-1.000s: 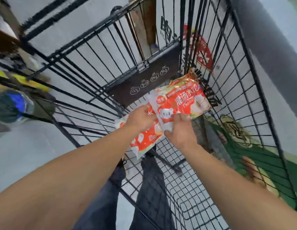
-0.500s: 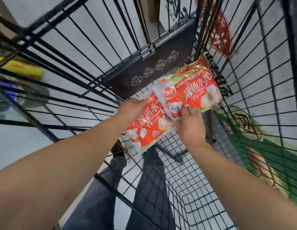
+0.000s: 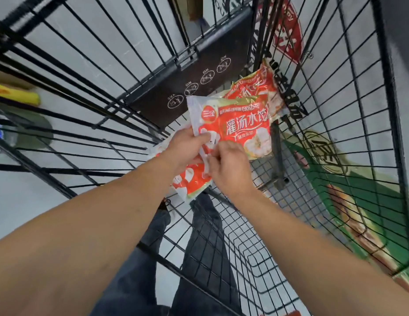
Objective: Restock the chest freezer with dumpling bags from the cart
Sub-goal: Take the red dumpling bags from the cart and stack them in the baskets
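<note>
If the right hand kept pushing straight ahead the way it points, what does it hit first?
Probably the front dumpling bag that the right hand already pinches. Beyond it lies another bag against the cart wall; depth is uncertain.

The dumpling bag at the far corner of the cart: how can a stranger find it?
Look inside the black wire cart, along its right wall. The red plastic dumpling bag leans in the far corner beside the dark sign panel. Neither hand touches it.

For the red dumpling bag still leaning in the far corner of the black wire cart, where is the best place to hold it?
Probably the top sealed edge of the red plastic dumpling bag, reached from above. It leans against the black wire cart wall, its lower part hidden behind the bag both hands hold, so only the top is free.
</note>
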The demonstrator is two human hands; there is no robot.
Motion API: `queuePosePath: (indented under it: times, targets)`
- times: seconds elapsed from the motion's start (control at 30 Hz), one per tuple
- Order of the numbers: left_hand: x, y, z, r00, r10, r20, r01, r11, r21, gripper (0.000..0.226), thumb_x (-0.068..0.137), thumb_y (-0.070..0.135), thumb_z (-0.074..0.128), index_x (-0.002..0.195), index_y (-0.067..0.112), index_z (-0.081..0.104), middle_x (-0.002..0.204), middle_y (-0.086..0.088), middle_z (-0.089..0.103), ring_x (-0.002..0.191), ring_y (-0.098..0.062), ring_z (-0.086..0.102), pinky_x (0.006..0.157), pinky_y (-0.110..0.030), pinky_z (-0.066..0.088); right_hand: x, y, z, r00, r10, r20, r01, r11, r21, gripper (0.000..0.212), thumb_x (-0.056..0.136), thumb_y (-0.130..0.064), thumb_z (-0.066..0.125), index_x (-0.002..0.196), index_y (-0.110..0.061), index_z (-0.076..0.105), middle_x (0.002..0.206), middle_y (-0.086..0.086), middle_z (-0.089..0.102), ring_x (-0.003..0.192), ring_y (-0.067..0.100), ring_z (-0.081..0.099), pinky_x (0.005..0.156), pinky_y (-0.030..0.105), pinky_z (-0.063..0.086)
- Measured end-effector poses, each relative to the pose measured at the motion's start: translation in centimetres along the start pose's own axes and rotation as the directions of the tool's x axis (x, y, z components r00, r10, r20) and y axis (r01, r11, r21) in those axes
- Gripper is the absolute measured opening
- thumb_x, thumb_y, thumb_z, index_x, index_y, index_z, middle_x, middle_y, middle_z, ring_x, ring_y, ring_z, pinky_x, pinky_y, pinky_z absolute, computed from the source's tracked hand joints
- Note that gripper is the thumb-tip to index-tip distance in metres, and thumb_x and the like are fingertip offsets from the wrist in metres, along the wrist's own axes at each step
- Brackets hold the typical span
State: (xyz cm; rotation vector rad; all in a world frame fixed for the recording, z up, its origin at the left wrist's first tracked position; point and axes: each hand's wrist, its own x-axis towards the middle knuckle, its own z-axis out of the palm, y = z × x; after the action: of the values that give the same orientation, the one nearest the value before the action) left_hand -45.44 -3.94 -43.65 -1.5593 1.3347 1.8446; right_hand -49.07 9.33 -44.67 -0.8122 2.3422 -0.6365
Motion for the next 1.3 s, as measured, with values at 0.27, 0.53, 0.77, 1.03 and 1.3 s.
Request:
queuePosePath:
  times: [0.27, 0.53, 0.77, 1.03, 1.3]
  targets:
    - [3.2, -2.7, -4.5, 0.962, 0.026, -0.273, 0.207, 0.581, 0.787, 0.046, 0.097, 0.014, 0.048, 0.138, -0.004, 0.046, 0.139, -0.022, 0.052, 0.128, -0.037, 0.051, 0.104, -0.038, 0.044, 1.9, 5.9, -1.2, 0.808, 0.586, -0.057, -0.567, 0.801, 0.192, 0.044, 0.089, -0.036, 0.059, 0.120, -0.005, 0.058, 0.122, 0.012, 0.057, 0.113, 0.029, 0.055, 0.097, 0.034, 0.043]
    - [3.9, -3.9, -3.8, 0.932, 0.137, -0.336, 0.159, 0.679, 0.717, 0.032, 0.099, 0.013, 0.048, 0.123, -0.002, 0.060, 0.126, -0.023, 0.060, 0.119, -0.040, 0.055, 0.096, -0.040, 0.043, 2.2, 7.6, -1.8, 0.715, 0.667, 0.207, -0.681, 0.599, 0.421, 0.021, 0.093, -0.038, 0.059, 0.095, -0.018, 0.066, 0.097, 0.001, 0.070, 0.094, 0.023, 0.066, 0.090, 0.044, 0.053]
    - [2.2, -3.6, -3.2, 0.904, 0.081, -0.419, 0.106, 0.908, 0.405, 0.034, 0.097, 0.028, 0.052, 0.106, 0.000, 0.069, 0.109, -0.019, 0.069, 0.104, -0.038, 0.063, 0.094, -0.044, 0.052, 0.6, 7.4, -2.3, 0.664, 0.737, 0.127, -0.698, 0.549, 0.460, 0.015, 0.093, -0.031, 0.062, 0.092, -0.017, 0.067, 0.092, 0.000, 0.071, 0.090, 0.022, 0.067, 0.081, 0.038, 0.054]
    - [-1.1, -3.4, -3.6, 0.954, 0.131, -0.269, -0.039, 0.945, 0.324, 0.056, 0.069, 0.051, 0.057, 0.099, 0.007, 0.073, 0.100, -0.011, 0.075, 0.096, -0.030, 0.070, 0.092, -0.045, 0.056, -5.0, 5.1, -3.4, 0.604, 0.796, 0.050, -0.689, 0.490, 0.534, 0.008, 0.090, -0.026, 0.065, 0.084, -0.022, 0.065, 0.094, 0.002, 0.073, 0.090, 0.025, 0.069, 0.089, 0.050, 0.055]
    - [-9.8, -1.5, -3.9, 0.928, 0.362, -0.091, -0.276, 0.830, 0.485, 0.037, 0.090, 0.041, 0.059, 0.099, 0.008, 0.073, 0.105, -0.013, 0.073, 0.103, -0.030, 0.067, 0.092, -0.041, 0.054, -13.7, -0.5, -5.7, 0.546, 0.825, -0.147, -0.511, 0.467, 0.722, 0.009, 0.092, -0.019, 0.064, 0.084, -0.016, 0.065, 0.086, 0.000, 0.071, 0.081, 0.020, 0.069, 0.080, 0.041, 0.058]
